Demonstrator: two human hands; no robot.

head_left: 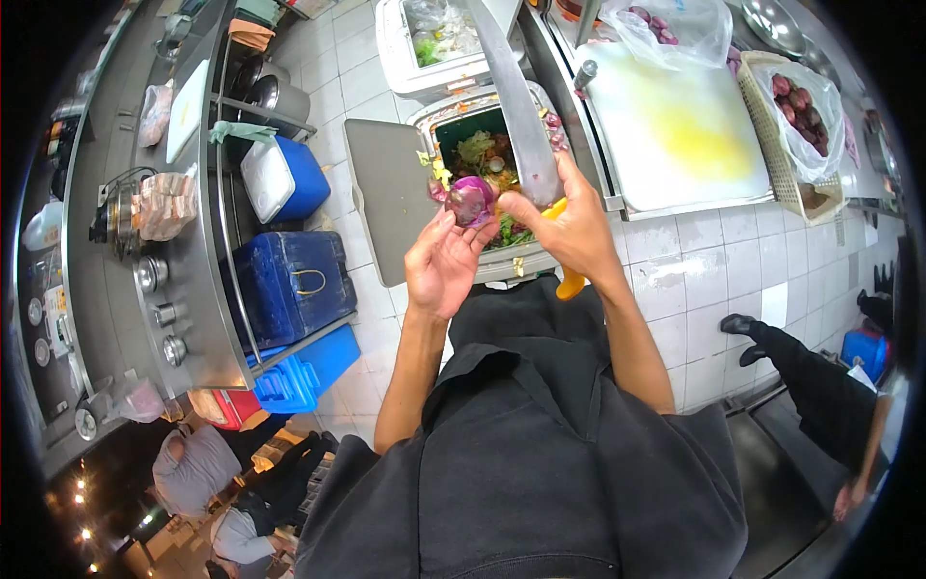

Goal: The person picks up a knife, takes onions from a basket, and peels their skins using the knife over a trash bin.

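My left hand (444, 259) grips a red onion (471, 200) with purple skin between its fingers and thumb. In my right hand (576, 227) is a large knife (526, 125) with a yellow handle (571, 282), its broad blade pointing away from me. The right thumb reaches toward the onion; I cannot tell whether it touches. Both hands are above an open waste bin (446, 109) holding peelings and vegetable scraps. Part of the bin's contents is hidden by the blade and hands.
Right of the bin is a white cutting board (666, 169) with a yellow stain. Beyond it, a basket (762, 125) holds a bag of red onions (799, 114). Left are a grey lid (371, 193) and blue coolers (294, 285). A person's legs (801, 376) show at right.
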